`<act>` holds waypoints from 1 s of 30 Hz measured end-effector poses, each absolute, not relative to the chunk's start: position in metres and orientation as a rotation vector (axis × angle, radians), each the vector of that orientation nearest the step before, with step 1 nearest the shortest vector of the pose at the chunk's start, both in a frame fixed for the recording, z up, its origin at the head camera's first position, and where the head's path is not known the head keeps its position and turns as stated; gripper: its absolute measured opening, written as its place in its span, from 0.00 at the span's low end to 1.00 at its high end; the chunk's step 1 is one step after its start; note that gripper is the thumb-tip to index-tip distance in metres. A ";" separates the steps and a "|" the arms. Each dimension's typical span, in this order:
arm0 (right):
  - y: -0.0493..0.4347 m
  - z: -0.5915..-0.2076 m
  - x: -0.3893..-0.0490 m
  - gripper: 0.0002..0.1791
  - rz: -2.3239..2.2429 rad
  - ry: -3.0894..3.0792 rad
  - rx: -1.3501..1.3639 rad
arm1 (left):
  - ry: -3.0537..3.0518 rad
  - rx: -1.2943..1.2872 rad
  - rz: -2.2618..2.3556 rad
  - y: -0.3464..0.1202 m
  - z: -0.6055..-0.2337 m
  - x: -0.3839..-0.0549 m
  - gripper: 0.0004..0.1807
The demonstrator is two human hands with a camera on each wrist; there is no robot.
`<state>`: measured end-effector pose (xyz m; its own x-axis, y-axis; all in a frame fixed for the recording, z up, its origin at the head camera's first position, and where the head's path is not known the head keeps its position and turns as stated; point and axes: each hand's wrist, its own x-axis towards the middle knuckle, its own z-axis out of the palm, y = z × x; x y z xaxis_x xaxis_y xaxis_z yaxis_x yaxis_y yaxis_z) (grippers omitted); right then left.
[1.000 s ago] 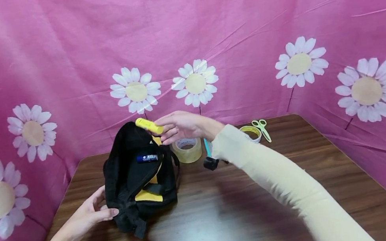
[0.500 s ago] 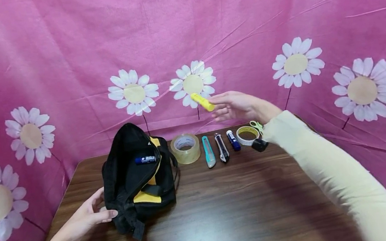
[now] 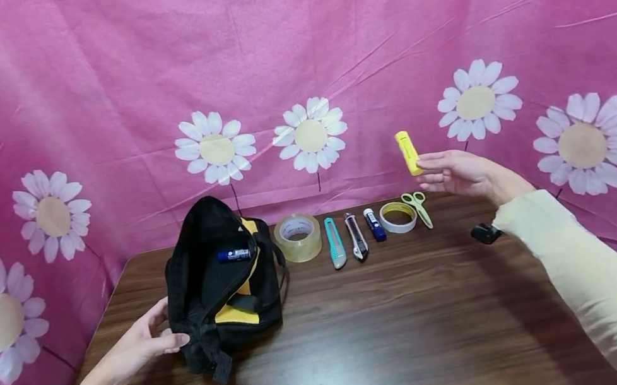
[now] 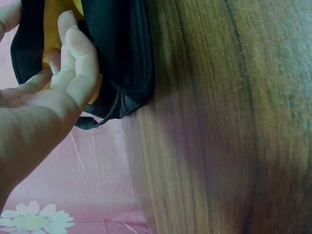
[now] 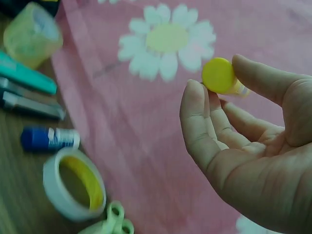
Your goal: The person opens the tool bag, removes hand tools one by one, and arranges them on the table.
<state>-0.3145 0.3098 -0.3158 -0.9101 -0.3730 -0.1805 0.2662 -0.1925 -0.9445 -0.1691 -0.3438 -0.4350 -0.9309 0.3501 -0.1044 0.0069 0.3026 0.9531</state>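
A yellow glue stick [image 3: 407,153] is held up at the right, above the table's back edge. My right hand [image 3: 457,174] pinches its lower end between thumb and fingertips; in the right wrist view its round yellow end [image 5: 218,75] faces the camera. At the left, a small black and yellow bag [image 3: 237,315] stands unzipped, its mouth gaping. A blue glue stick [image 3: 234,255] shows inside. My left hand [image 3: 137,345] holds the bag's near left edge, thumb in front and fingers behind. In the left wrist view those fingers [image 4: 80,61] lie bent against the bag's side.
Along the table's back lie clear packing tape [image 3: 299,238], a teal cutter [image 3: 335,244], a grey cutter [image 3: 356,238], another blue glue stick [image 3: 374,225], a white tape roll [image 3: 399,228] and green scissors [image 3: 419,208]. A pink flowered cloth [image 3: 360,40] hangs behind.
My right hand has carried the yellow glue stick from above the bag far to the right, tipping it more upright. The left hand and bag have stayed in place.
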 end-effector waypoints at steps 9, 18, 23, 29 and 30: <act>0.352 -0.370 -0.308 0.11 -2.017 1.801 -0.066 | 2.219 0.307 1.679 -0.344 -0.443 -0.168 0.41; 0.376 -0.429 -0.313 0.23 -1.913 1.948 0.073 | 2.271 0.330 1.649 -0.348 -0.437 -0.168 0.42; 0.383 -0.449 -0.312 0.26 -1.897 1.968 0.137 | 2.224 0.370 1.661 -0.352 -0.434 -0.170 0.41; 0.384 -0.461 -0.314 0.36 -1.879 2.012 0.114 | 2.154 0.366 1.658 -0.352 -0.429 -0.174 0.42; 0.384 -0.463 -0.314 0.37 -1.882 2.023 0.105 | 2.156 0.361 1.652 -0.351 -0.429 -0.175 0.42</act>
